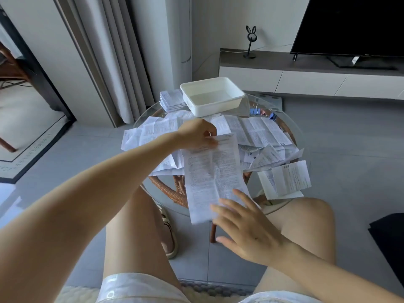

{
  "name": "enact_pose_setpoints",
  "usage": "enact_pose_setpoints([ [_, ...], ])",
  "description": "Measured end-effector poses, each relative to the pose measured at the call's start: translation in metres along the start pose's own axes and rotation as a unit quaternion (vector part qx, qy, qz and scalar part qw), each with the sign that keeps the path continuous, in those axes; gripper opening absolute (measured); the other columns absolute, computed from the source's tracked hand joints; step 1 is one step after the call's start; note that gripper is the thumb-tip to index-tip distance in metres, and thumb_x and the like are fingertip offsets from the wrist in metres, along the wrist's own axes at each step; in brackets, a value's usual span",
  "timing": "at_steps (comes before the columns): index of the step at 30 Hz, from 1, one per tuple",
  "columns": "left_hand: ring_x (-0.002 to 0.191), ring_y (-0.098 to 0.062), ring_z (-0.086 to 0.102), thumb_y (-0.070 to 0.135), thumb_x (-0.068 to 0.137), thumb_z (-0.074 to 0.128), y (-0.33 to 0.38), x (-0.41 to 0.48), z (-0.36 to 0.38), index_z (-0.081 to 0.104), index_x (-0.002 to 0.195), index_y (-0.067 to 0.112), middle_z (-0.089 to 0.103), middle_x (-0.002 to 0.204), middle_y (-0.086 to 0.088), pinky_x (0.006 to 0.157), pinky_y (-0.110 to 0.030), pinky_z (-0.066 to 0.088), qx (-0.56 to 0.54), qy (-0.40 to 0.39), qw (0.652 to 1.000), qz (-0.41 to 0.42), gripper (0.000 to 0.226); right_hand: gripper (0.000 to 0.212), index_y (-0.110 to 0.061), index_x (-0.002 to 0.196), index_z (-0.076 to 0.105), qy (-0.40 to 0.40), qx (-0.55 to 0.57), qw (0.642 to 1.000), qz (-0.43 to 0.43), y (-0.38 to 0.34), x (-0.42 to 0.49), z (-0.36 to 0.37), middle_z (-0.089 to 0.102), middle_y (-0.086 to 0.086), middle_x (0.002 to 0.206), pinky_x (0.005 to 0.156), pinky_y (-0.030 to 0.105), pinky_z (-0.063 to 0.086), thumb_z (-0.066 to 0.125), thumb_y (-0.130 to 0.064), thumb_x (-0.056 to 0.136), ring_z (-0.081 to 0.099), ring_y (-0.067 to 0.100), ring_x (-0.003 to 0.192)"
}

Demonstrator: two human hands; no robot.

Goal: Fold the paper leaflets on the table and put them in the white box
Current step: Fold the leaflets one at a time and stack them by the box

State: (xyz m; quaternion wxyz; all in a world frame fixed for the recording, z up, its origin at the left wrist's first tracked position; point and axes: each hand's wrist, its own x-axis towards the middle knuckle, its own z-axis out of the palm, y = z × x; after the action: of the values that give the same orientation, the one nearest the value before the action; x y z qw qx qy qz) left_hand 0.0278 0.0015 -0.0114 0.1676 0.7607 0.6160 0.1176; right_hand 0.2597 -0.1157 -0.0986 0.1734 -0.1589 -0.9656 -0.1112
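Note:
A long printed leaflet (209,173) stretches from the table's middle toward me, past the near rim. My left hand (196,133) pinches its far end. My right hand (247,226), fingers spread and straight, is at the leaflet's near end, its fingertips over the paper. Several unfolded leaflets (258,132) lie scattered over the round glass table (290,125). The white box (212,96) stands at the table's far edge, with nothing visible inside. A stack of folded leaflets (171,100) lies to its left.
Blue binder clips (254,111) lie right of the box. The table has a wicker base (168,190). My bare knees flank the near rim. A low TV cabinet (306,71) with a television runs along the back right; curtains hang at the back left.

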Motion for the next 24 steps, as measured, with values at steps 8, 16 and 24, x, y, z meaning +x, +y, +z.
enact_pose_setpoints([
  [8, 0.079, -0.018, 0.051, 0.032, 0.087, 0.068, -0.014, -0.001, 0.004, 0.056, 0.082, 0.018, 0.050, 0.072, 0.010, 0.069, -0.027, 0.039, 0.012, -0.046, 0.999, -0.021, 0.019, 0.058, -0.016, 0.115, 0.052, 0.006, 0.137, 0.985, 0.105, 0.016, 0.011, -0.004, 0.060, -0.004, 0.069, 0.049, 0.022, 0.044, 0.063, 0.005, 0.062, 0.055, 0.017, 0.055],
  [16, 0.108, -0.020, 0.048, 0.035, 0.083, 0.070, -0.007, -0.033, 0.021, 0.058, 0.123, 0.021, 0.059, 0.115, 0.000, 0.093, -0.034, 0.039, 0.089, 0.098, 0.991, 0.025, 0.044, 0.026, -0.019, 0.074, 0.072, -0.003, 0.193, 0.969, 0.153, 0.020, 0.011, -0.008, 0.066, -0.009, 0.063, 0.044, 0.022, 0.047, 0.050, -0.029, 0.086, 0.061, 0.011, 0.056],
  [24, 0.121, -0.008, 0.048, 0.012, 0.092, 0.058, -0.032, -0.128, 0.057, 0.073, 0.108, 0.017, 0.060, 0.129, 0.002, 0.098, -0.005, 0.027, -0.016, -0.049, 0.986, 0.160, 0.023, 0.021, -0.026, 0.070, 0.064, -0.108, 0.234, 0.947, 0.191, 0.016, 0.016, -0.027, 0.055, -0.006, 0.052, 0.047, 0.019, 0.030, 0.052, -0.032, 0.087, 0.047, 0.014, 0.049],
])
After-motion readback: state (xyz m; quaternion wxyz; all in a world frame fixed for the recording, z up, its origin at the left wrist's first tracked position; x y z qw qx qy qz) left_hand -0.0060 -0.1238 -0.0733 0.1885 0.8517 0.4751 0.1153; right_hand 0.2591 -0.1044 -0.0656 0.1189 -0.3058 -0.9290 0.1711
